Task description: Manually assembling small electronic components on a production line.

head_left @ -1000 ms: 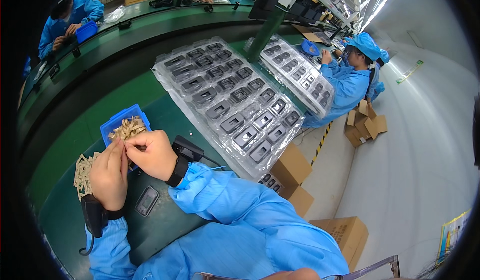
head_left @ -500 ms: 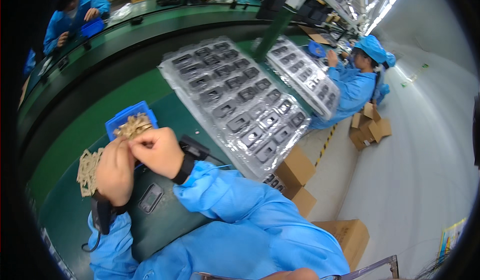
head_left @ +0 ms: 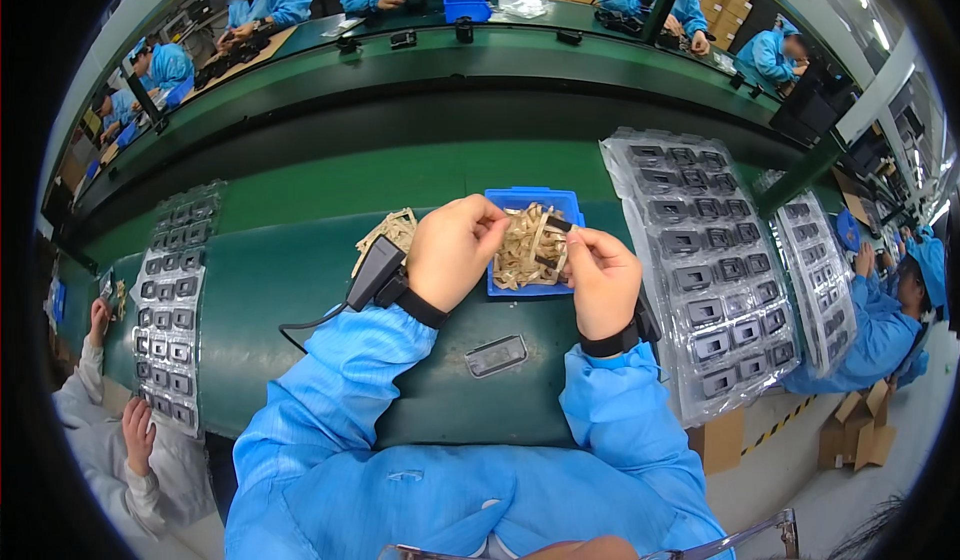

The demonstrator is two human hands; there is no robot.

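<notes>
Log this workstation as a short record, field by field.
Left grip: fingers bent at the blue bin, left side; anything held is unclear
Right grip: at the bin's right side, fingertips by a small dark piece; hold unclear
Bin contents: tan strips
Left of bin: tan strip pile
Between forearms: gray rectangular housing, lying on green table
Right: clear blister trays holding dark housings

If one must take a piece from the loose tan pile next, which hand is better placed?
Probably the left hand: it is beside the tan pile, while the right hand is at the right side of the blue box.
</notes>
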